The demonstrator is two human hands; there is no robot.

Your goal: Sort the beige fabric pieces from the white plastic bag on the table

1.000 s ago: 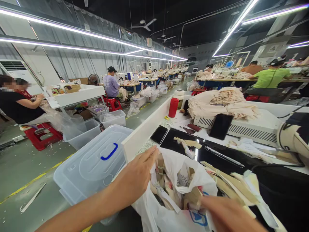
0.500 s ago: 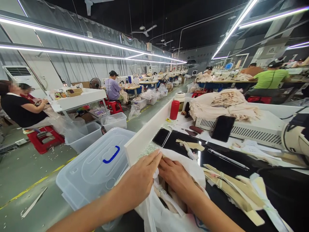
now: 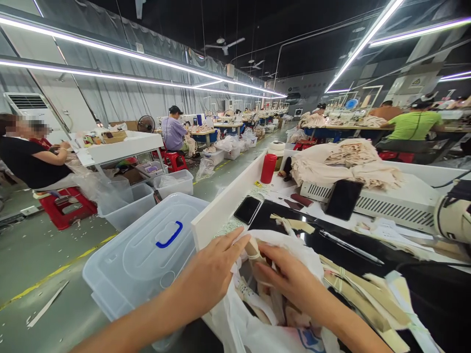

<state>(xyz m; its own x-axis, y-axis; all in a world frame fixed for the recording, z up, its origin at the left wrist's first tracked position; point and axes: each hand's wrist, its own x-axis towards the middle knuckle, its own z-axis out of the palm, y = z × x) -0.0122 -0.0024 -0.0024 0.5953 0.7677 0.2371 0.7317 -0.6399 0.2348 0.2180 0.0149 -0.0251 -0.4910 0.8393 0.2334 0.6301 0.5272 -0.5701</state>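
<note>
A white plastic bag (image 3: 253,331) gapes toward me at the bench's near edge, with tied bundles of beige and patterned cloth strips inside. My left hand (image 3: 217,262) is at the bag's left rim, fingers long and close together over the edge; its thumb is mostly hidden. Inside the mouth, my right hand (image 3: 290,269) curls its fingers around a beige tied bundle (image 3: 252,249), which stands up between the two hands. Part of that bundle is covered by my right fingers. More tied beige strips (image 3: 360,294) lie on the black bench top to the right.
A lidded clear bin (image 3: 143,250) stands on the floor at left, beside the white bench partition (image 3: 217,206). On the bench are a phone (image 3: 248,210), a red cylinder (image 3: 268,168), a pen-like tool (image 3: 351,246) and a cloth pile (image 3: 342,166). Co-workers sit farther off.
My right hand has shifted right and lifted slightly, away from my left fingertips. The beige bundle now shows between the hands. My left hand stays at the bag's rim.
</note>
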